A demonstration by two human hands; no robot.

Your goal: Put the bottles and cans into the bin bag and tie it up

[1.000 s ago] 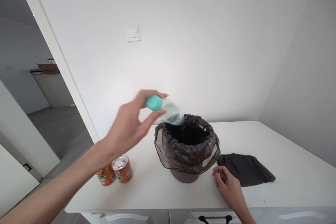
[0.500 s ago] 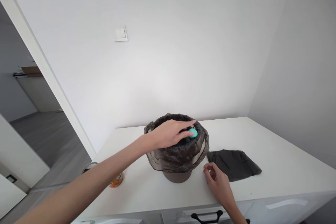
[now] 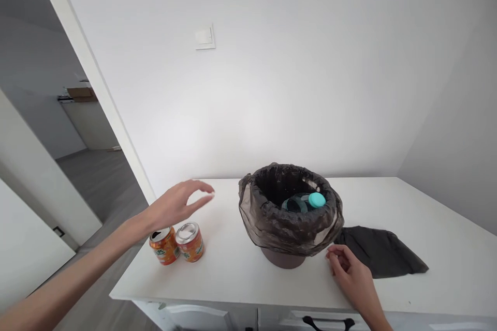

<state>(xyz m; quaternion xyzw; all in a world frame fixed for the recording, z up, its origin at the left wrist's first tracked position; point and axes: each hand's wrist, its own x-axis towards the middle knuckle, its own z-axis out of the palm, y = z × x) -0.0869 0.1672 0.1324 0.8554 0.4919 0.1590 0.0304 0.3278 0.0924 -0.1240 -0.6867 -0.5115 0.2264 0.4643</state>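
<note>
My left hand point(image 3: 180, 201) hovers above two orange drink cans, thumb and fingers apart, with nothing in it. The left can point(image 3: 164, 246) is partly covered by my wrist; the right can point(image 3: 190, 243) stands upright beside it. A brown bin point(image 3: 285, 258) lined with a dark, see-through bin bag point(image 3: 289, 227) stands in the middle of the counter. Inside leans a clear plastic bottle point(image 3: 297, 204) with a turquoise cap point(image 3: 317, 199). My right hand point(image 3: 351, 271) rests on the counter right of the bin, fingers curled together, nothing visible in them.
A folded dark plastic bag point(image 3: 382, 251) lies on the white counter point(image 3: 233, 279) at the right. Behind rises a white wall with a light switch point(image 3: 205, 38). A doorway opens at the left, and a black drawer handle point(image 3: 328, 324) sits below the counter edge.
My left hand has let go of the capped bottle, now lying in the bin, and moved left to above the cans. My right hand stays by the bin. The view has shifted left.
</note>
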